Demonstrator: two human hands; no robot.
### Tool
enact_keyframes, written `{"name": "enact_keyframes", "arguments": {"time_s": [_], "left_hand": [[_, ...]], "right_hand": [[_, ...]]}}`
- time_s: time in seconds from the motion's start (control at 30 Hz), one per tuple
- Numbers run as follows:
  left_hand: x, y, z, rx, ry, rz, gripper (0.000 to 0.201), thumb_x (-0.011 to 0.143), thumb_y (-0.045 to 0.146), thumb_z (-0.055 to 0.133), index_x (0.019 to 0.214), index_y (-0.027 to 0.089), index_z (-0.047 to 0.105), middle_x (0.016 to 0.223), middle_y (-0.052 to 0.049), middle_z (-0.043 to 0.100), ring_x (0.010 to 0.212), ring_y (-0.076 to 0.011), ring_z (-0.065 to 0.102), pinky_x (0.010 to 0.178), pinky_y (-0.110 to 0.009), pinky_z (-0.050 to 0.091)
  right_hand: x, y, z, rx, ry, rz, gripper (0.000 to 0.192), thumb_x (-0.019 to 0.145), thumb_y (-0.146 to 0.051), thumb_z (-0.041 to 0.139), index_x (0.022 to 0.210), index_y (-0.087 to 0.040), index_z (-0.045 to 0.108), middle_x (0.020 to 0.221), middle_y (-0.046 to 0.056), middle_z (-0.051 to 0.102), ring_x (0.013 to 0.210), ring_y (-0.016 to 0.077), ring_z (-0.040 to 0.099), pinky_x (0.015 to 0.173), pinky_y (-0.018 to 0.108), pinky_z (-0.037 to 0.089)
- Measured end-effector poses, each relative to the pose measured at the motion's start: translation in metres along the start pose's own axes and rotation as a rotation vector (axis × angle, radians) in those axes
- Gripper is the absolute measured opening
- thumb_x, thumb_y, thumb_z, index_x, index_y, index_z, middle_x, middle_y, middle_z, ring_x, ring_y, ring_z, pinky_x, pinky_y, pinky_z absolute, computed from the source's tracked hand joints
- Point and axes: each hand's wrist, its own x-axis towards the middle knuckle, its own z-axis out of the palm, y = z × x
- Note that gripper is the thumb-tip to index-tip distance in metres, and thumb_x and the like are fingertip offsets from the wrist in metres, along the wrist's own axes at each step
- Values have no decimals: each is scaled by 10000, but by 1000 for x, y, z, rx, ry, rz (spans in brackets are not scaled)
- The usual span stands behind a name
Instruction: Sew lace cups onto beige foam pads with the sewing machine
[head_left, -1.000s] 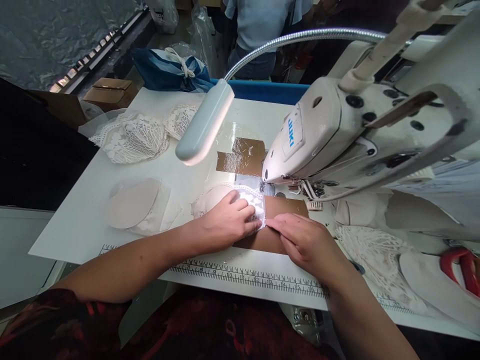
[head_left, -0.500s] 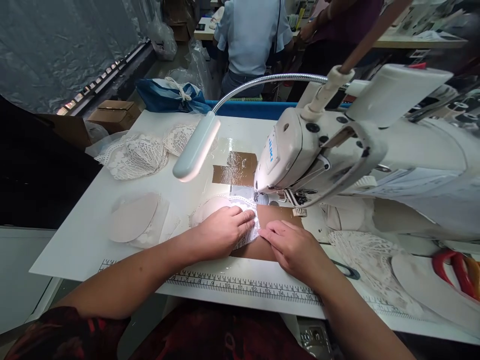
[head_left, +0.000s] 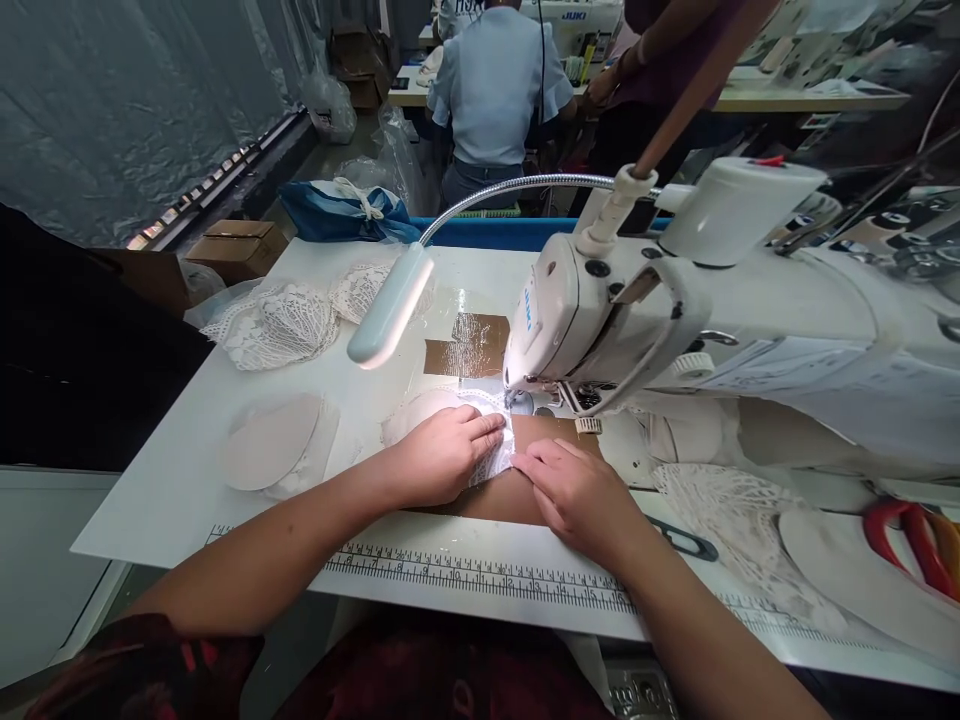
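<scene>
A white lace piece (head_left: 493, 462) with a pale cup-shaped part (head_left: 420, 408) lies at the needle area of the white sewing machine (head_left: 559, 310). My left hand (head_left: 444, 450) rests on this piece, its fingers lying flat and close together near the presser foot (head_left: 513, 398). At the lace's right edge, my right hand (head_left: 574, 490) pinches the border between thumb and forefinger. Brown tape (head_left: 487, 500) covers the table under both hands. The needle tip itself is too small to make out.
A lit lamp (head_left: 391, 308) hangs over the table's left part. Lace cups (head_left: 274, 325) and pale oval pads (head_left: 270, 445) lie left. Thread snips (head_left: 682, 540), more lace (head_left: 739, 520) and red-handled scissors (head_left: 904, 545) lie right. A printed ruler (head_left: 480, 575) runs along the front edge. Two people are beyond.
The view has shifted slightly. Relative to the machine, both hands and the lace piece have moved a little away from me, toward the presser foot. Their hold looks the same.
</scene>
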Motion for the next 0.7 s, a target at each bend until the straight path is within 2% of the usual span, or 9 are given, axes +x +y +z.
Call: {"name": "enact_keyframes", "arguments": {"time_s": [0.23, 0.47, 0.7], "left_hand": [[10, -21, -1, 30, -71, -5, 479, 830, 126, 497, 1304, 62, 524, 1359, -182, 520, 1004, -256, 545, 842, -396, 446], [11, -28, -6, 43, -52, 90, 361, 939, 147, 399, 1249, 149, 586, 1324, -122, 561, 1012, -233, 539, 856, -372, 443], [15, -39, -8, -11, -67, 88, 376, 916, 141, 442, 1263, 169, 586, 1330, -99, 565, 1090, -238, 517, 898, -374, 433]], "right_hand": [[10, 0, 5, -49, -17, 112, 321, 826, -43, 426, 985, -172, 672, 825, 65, 624, 732, 179, 488, 653, 294, 357], [15, 0, 9, -94, -43, 164, 375, 862, -82, 417, 1142, -157, 657, 870, 81, 634, 726, 181, 510, 628, 298, 356], [19, 1, 10, -115, -49, 210, 415, 836, -71, 442, 1172, -195, 650, 863, 65, 642, 687, 169, 518, 564, 289, 327]]}}
